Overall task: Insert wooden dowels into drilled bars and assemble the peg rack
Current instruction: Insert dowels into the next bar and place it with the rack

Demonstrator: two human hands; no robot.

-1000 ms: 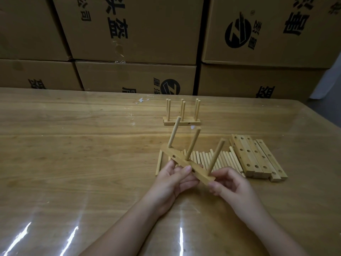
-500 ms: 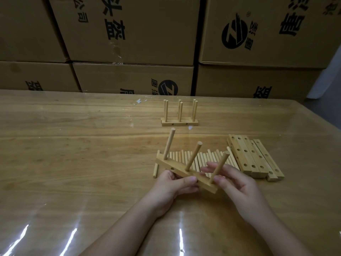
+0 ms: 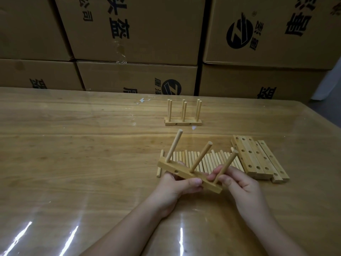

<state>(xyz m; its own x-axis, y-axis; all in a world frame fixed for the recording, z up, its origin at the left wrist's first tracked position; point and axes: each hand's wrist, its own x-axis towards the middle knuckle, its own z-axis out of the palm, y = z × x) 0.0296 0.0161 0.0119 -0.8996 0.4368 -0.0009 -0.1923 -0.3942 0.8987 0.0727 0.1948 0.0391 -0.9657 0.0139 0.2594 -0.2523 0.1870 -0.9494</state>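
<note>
Head view, dowel [image 3: 227, 163] apparently pinched by right fingers [image 3: 227, 180]

Upside-down black Chinese characters on cardboard boxes [image 3: 138, 43], 公司 [image 3: 86, 14] among them, round Z-shaped logo [image 3: 239, 35] alongside

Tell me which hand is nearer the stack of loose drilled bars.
Right. The right hand, pinching a dowel, is just left of the stack; the left hand, gripping the held bar, is farther left.

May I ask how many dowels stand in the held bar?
3. On the bar, held by the left hand: the left dowel near its left end, the middle dowel at its centre, the right dowel pinched by the right hand. None hidden.
</note>
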